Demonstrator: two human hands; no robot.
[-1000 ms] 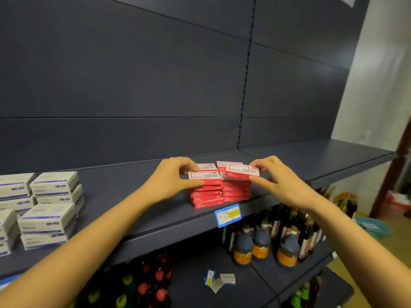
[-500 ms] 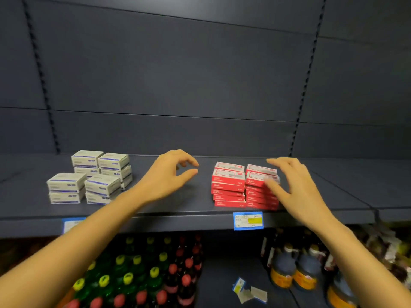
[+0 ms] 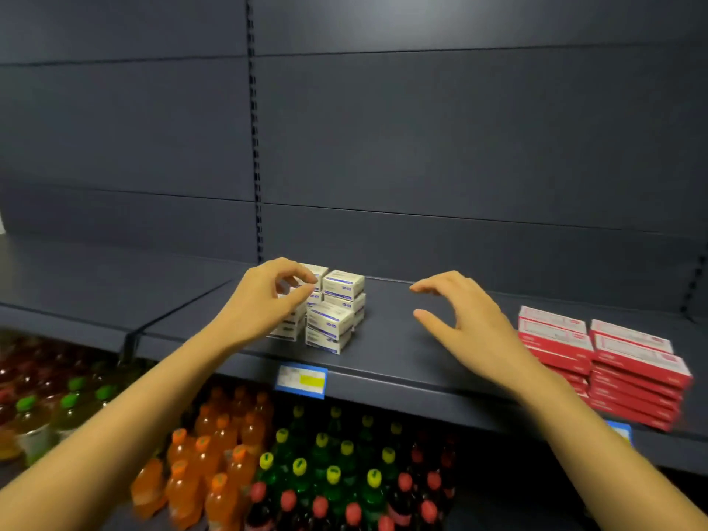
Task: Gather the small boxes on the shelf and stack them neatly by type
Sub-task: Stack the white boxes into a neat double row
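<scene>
Left grip (image 3: 264, 304) is curling beside the white-and-purple cardboard boxes (image 3: 337, 289), whether clamping I cannot tell; right grip (image 3: 467, 323) is hovering apart, likely to square them.

The white boxes (image 3: 337, 300) are banded in purple-blue; the red boxes (image 3: 628, 362) are marked with white panels. The shelf (image 3: 383, 350) is painted dark grey. The price tag (image 3: 301, 380) is edged blue and patched yellow. The bottles (image 3: 329, 480) are capped orange, yellow, red and green.
</scene>
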